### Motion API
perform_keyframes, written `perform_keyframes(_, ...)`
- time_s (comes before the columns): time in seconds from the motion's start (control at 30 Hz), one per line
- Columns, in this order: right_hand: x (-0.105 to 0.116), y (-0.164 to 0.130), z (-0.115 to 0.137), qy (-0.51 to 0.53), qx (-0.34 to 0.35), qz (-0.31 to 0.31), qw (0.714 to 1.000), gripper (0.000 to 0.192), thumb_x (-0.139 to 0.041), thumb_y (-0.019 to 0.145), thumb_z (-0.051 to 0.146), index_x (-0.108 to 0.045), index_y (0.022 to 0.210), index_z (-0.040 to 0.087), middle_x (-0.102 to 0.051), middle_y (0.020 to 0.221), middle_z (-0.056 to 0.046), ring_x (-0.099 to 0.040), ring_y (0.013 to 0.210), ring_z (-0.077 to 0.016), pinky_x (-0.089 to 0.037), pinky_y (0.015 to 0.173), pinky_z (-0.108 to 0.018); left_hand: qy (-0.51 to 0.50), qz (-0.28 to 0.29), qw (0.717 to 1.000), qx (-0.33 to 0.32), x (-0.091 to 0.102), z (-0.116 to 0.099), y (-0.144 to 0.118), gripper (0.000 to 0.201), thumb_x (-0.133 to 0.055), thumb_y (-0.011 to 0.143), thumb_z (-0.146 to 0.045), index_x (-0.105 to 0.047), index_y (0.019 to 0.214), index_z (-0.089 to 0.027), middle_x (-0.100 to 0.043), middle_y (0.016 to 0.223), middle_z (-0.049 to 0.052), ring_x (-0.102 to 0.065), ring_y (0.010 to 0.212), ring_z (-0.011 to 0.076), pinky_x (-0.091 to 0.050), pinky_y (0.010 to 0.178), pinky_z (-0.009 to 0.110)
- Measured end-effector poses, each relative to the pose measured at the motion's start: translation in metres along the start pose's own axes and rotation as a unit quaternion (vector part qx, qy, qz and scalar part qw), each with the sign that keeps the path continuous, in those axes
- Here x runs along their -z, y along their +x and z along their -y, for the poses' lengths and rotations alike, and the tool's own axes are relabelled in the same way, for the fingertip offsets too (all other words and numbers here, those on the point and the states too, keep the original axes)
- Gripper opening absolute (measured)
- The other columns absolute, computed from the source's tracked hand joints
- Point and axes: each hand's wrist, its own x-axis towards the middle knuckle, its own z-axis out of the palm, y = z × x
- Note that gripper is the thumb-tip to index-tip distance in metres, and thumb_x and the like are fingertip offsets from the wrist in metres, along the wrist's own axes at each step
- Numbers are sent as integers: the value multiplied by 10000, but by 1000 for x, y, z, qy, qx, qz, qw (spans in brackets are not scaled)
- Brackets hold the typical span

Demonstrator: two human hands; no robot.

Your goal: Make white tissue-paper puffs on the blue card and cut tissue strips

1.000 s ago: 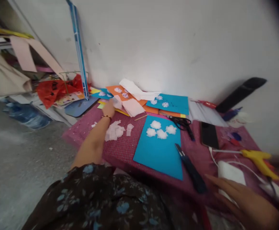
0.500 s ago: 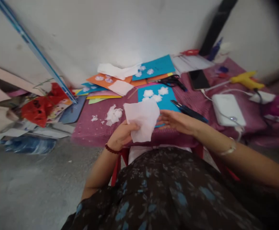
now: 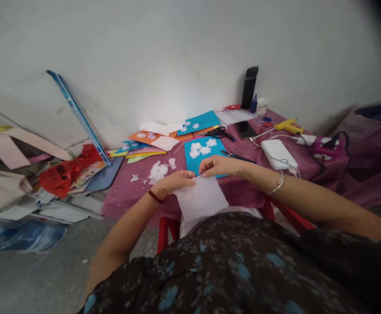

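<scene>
A white sheet of thin paper point(image 3: 203, 198), tissue-like, hangs between my hands at the table's front edge. Its top edge is pinched by my left hand point(image 3: 176, 182), which wears a dark red bead bracelet. Close beside it, the fingertips of my right hand point(image 3: 221, 166) are closed on the same top edge. Just beyond my hands lies a blue card point(image 3: 193, 165) bearing several white paper puffs point(image 3: 200, 149). Left of that card is a pile of torn white paper bits point(image 3: 158, 172), with a small loose scrap point(image 3: 172, 163) beside it.
Behind are stacked coloured cards point(image 3: 147, 137) and black scissors point(image 3: 218, 132). To the right lie a dark slim tool point(image 3: 239, 157), a phone point(image 3: 245, 130), a white power bank point(image 3: 278, 155) with cables and a yellow glue gun point(image 3: 288, 126). A red bag point(image 3: 57, 178) lies at left.
The paper has moved down towards my lap. My right hand, open beside it before, now pinches its top edge next to my left hand. A small scrap now lies by the torn bits.
</scene>
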Motion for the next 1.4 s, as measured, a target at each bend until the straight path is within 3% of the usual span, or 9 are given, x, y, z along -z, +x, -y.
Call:
perform_keyframes(0.3, 44, 30, 20, -208, 93, -222, 948, 132, -579, 788, 258, -659, 829, 162, -662, 807, -51, -585, 747, -171, -456, 730, -313, 256, -306, 898, -185, 52, -35, 3, 54, -613, 699, -199, -574, 714, -164, -580, 720, 16, -582, 722, 171, -479, 699, 307)
perform_keyframes(0.43, 37, 4, 5, -304, 127, -251, 910, 235, -526, 826, 160, -690, 994, 170, -685, 1049, -113, -609, 988, -229, -448, 915, -369, 324, -484, 754, -304, 25, 10, 14, 54, -556, 797, -179, -592, 837, -181, -637, 1005, 104, -561, 1064, 248, -431, 968, 411)
perform_keyframes(0.5, 26, -11, -18, -334, 121, -240, 903, 270, -512, 825, 121, -697, 1016, 168, -688, 1060, -128, -609, 1028, -250, -443, 954, -394, 414, -484, 681, -362, 3, 45, 24, 71, -573, 816, -173, -620, 869, -184, -662, 1076, 116, -567, 1099, 247, -403, 1029, 426)
perform_keyframes(0.57, 15, -25, -44, -354, 101, -229, 901, 293, -511, 815, 97, -702, 1027, 164, -693, 1035, -136, -614, 1021, -266, -449, 962, -419, 483, -435, 652, -389, -18, 78, 33, 107, -561, 813, -131, -636, 864, -188, -686, 1088, 104, -583, 1114, 237, -356, 1094, 442)
perform_keyframes(0.7, -9, -49, -87, -370, 62, -233, 897, 452, -536, 803, 102, -634, 1240, 160, -627, 1233, -171, -569, 1157, -309, -431, 1012, -490, 526, -384, 654, -385, -46, 112, 46, 157, -536, 799, -96, -649, 837, -197, -695, 891, 54, -616, 976, 209, -340, 1109, 446)
perform_keyframes(0.87, -47, -67, -94, -391, 81, -253, 881, 620, -632, 790, 165, -507, 1397, 203, -462, 1477, -172, -421, 1355, -350, -365, 1079, -554, 537, -412, 622, -393, -64, 102, 57, 135, -539, 904, -184, -664, 855, -195, -643, 759, 39, -567, 825, 206, -425, 926, 394)
perform_keyframes(1.1, -53, -68, -85, -294, 81, -298, 905, 166, -560, 777, 113, -655, 877, 205, -691, 1101, -125, -589, 1097, -288, -440, 978, -473, 512, -372, 661, -403, -95, 82, 67, 169, -558, 923, -246, -665, 1033, -174, -703, 946, 76, -602, 934, 220, -420, 932, 397)
perform_keyframes(1.23, -37, -67, -92, -251, 60, -297, 919, 130, -558, 747, 127, -643, 813, 200, -713, 890, -70, -641, 906, -230, -494, 849, -375, 480, -363, 698, -388, -73, 85, 68, 310, -610, 843, -187, -631, 1152, -175, -682, 1194, 97, -587, 1141, 234, -331, 1119, 445)
perform_keyframes(1.4, 7, -26, -81, -209, 43, -299, 930, 50, -601, 727, 170, -650, 735, 183, -691, 719, -16, -613, 664, -163, -478, 658, -283, 445, -386, 740, -324, 5, 46, 90, 123, -604, 743, -89, -649, 798, -190, -711, 868, 47, -646, 896, 215, -491, 854, 353)
